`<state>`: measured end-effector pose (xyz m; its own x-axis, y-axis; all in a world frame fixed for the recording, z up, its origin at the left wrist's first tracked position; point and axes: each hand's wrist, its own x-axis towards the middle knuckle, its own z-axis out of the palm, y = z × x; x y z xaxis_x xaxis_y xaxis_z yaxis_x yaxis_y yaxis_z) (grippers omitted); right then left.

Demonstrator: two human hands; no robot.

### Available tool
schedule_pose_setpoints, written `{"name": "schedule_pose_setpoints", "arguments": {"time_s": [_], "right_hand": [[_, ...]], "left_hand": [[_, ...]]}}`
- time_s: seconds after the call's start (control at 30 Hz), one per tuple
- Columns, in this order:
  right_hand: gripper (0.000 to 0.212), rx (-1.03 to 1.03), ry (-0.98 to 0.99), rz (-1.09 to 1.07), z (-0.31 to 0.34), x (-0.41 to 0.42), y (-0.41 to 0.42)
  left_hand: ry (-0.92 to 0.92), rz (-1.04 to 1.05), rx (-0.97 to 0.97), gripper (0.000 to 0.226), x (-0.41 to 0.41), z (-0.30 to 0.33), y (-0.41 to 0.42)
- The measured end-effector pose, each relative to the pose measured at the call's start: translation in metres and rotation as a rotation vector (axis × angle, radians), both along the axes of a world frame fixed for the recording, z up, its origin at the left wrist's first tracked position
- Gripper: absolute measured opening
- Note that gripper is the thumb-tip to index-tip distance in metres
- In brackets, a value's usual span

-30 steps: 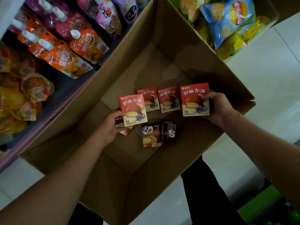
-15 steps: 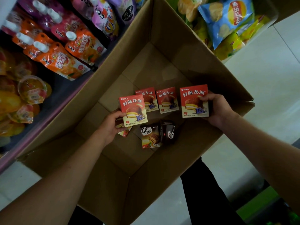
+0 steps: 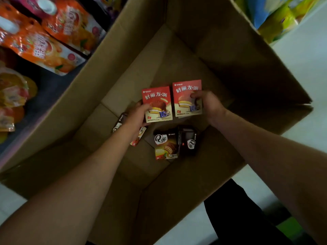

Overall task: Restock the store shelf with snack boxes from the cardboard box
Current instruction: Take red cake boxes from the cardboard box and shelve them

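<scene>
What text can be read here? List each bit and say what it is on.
"好丽友·派": red box in the left hand.
"好丽友·派": red box in the right hand.
"Q蒂": brown box on the carton floor.
"Q": dark box beside it.
Small print and the orange pouches: too blurred.

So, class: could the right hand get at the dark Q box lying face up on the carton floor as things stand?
Probably not yet: the right hand grips a red box. The Q box lies uncovered just below it, so the way is free once the hand is emptied.
</scene>
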<state>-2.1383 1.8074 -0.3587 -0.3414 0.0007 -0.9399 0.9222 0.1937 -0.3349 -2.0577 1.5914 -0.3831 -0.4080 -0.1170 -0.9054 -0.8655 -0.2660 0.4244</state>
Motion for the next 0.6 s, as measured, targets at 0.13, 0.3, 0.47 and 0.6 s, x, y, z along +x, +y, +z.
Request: {"name": "schedule_pose_setpoints", "arguments": {"time_s": [0.13,0.3,0.47,0.6], "right_hand": [[0.053,-0.02,0.054,0.036,-0.011,-0.003,0.004],[0.06,-0.137,-0.059,0.014,-0.027,-0.009,0.017],[0.039,-0.23,-0.106,0.038,-0.039,-0.012,0.025],[0.052,-0.212,-0.116,0.015,-0.03,-0.001,0.019]], "left_hand": [[-0.025,-0.017,0.004,0.021,0.001,-0.008,0.009],[-0.062,0.101,0.191,0.028,-0.015,-0.011,0.007],[-0.068,-0.007,0.253,0.04,-0.04,-0.022,0.0],[-0.096,-0.008,0.252,0.039,-0.043,-0.014,0.001]]}}
